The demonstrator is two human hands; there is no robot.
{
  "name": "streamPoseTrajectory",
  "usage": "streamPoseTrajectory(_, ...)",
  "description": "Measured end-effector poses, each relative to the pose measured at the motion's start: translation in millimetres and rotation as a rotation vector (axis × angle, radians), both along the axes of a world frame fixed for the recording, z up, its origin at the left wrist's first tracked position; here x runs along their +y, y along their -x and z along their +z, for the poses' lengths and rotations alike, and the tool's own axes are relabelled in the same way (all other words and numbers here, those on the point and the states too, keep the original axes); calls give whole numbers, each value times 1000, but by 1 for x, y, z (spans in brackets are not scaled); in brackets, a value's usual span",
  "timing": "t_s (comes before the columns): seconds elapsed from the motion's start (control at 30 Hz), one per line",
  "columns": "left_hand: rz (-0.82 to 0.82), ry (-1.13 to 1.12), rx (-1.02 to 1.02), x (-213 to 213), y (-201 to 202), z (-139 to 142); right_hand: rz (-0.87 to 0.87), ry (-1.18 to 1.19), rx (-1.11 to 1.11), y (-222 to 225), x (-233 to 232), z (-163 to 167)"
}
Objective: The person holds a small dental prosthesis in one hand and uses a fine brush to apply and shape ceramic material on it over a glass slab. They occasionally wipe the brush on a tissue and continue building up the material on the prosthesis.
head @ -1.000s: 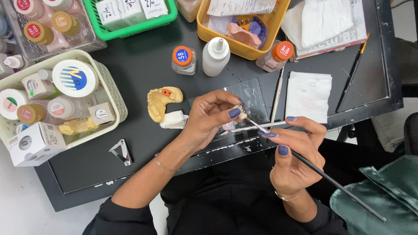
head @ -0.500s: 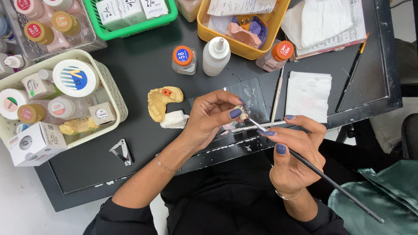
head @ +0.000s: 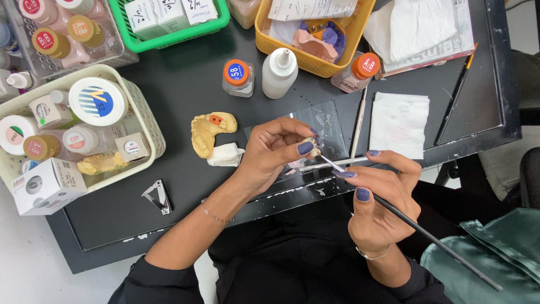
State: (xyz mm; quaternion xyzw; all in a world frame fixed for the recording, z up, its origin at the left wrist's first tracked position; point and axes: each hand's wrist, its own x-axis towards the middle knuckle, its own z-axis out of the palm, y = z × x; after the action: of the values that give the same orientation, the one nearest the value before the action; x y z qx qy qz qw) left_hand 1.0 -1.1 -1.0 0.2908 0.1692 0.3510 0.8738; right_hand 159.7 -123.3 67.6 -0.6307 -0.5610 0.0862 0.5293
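Left hand (head: 275, 155) fingers are pinched on a small tooth piece (head: 310, 147), and the right hand (head: 378, 194) fingers grip a thin brush (head: 416, 228) whose tip meets it from the right, handle slanting down-right.

A small cream-coloured tooth piece (head: 310, 146) is pinched at the fingertips near the middle of the frame, mostly hidden by them. A thin brush (head: 405, 220) with a long dark handle is held slanted, its pale tip laid against the piece and its handle run down toward the lower right of the frame.
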Motion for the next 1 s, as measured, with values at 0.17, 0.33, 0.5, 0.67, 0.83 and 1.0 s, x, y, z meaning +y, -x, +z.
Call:
streamPoseTrajectory(0.17, -1, -11, -2, 1, 1, 0, 0, -21, 6, 0, 0, 0)
streamPoseTrajectory(0.33, 1, -14, -4, 0, 0, 0, 1, -9, -1, 0, -1, 1)
streamPoseTrajectory(0.5, -5, -13, 6, 0, 0, 0, 21, 12, -3, -1, -1, 2)
streamPoseTrajectory(0.67, 0, -7, 8, 0, 0, 0, 11, -39, -4, 1, 0, 0)
streamPoseTrajectory(0.83, 1, 1, 7, 0, 0, 0, 18, -22, 14, 1, 0, 1)
streamPoseTrajectory(1.0, 6, 6, 13, -1, -1, -1, 16, -62, 23, 2, 1, 1)
